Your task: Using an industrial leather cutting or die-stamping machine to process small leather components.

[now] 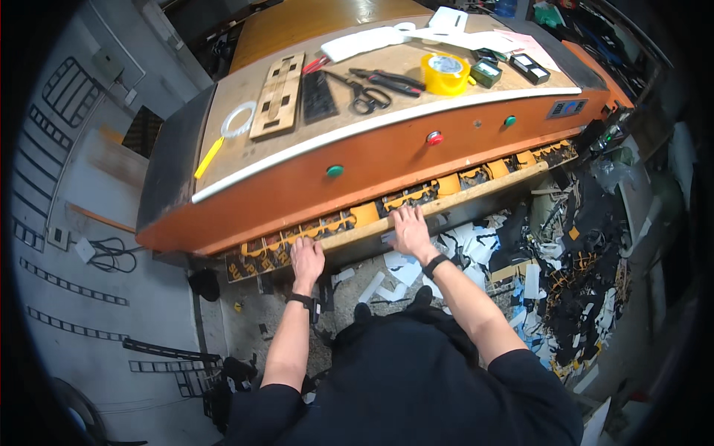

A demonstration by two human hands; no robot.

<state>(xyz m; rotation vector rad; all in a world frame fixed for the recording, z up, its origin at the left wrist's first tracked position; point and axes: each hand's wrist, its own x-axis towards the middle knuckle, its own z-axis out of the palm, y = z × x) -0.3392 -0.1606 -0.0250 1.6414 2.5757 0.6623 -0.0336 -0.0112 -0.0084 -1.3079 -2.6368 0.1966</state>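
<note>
A long wooden-edged board [483, 191] lies along the low front opening of an orange machine [260, 186]. On it is a black and yellow printed sheet [262, 260], with yellow blocks [364, 215] spaced along it. My left hand [306, 262] rests on the near edge towards the board's left end, fingers laid forward. Farther right, my right hand [410, 230] touches the same edge, its fingers spread over the top. The thumbs' undersides and anything below the edge are hidden. Neither hand has lifted anything.
On the machine top lie scissors [364, 95], pliers [390, 82], yellow tape [445, 74], a wooden cutting die [277, 97] and a white ring [239, 119]. Green and red buttons [434, 138] line its front. Black and white scraps [587, 260] heap the floor at right; cables [113, 255] hang at left.
</note>
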